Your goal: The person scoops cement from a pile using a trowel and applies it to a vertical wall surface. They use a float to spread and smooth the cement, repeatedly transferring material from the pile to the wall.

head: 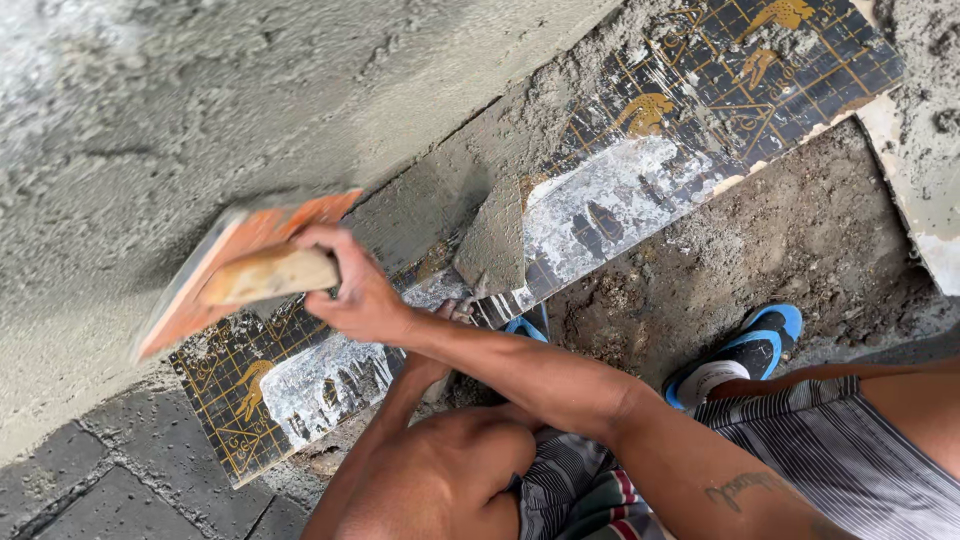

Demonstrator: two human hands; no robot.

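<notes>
Gripping the orange float (235, 265) by its handle, fingers curled tight, the right hand (355, 295) could gouge the wet plaster wall (200, 110) if it tilts.

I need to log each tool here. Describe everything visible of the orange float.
The orange plastering float is a flat rectangular board with a pale wooden handle on its back. It is motion-blurred, tilted and held against the rough grey plastered wall. The right hand grips the handle, fingers wrapped over it.
</notes>
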